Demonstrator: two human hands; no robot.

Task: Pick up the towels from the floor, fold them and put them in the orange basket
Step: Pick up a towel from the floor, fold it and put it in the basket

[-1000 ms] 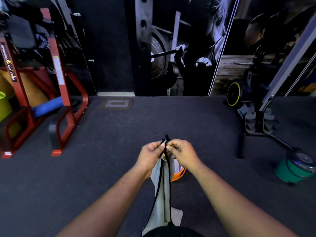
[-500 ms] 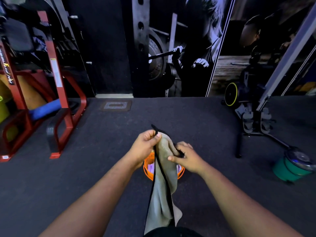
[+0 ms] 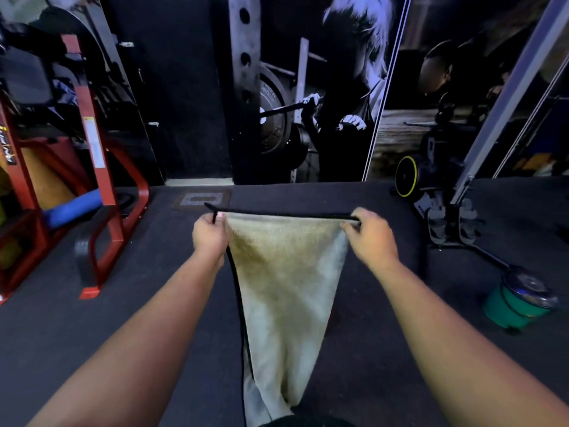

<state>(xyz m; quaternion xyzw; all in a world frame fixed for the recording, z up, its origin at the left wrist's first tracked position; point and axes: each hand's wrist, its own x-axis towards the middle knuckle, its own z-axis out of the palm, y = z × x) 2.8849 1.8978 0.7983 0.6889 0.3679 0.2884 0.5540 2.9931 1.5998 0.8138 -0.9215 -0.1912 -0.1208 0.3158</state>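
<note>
Towel (image 3: 286,272), pale beige with black trim, hangs above the dark floor (image 3: 123,303), its top edge stretched taut between the left hand (image 3: 210,234) and right hand (image 3: 371,234), each pinching a corner.

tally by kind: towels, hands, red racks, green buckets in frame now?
Towels: 1, the beige towel
Hands: 2, left hand and right hand, each pinching a top corner
Red racks: 1, red rack
Green buckets: 1, green bucket
Total: 5
</note>
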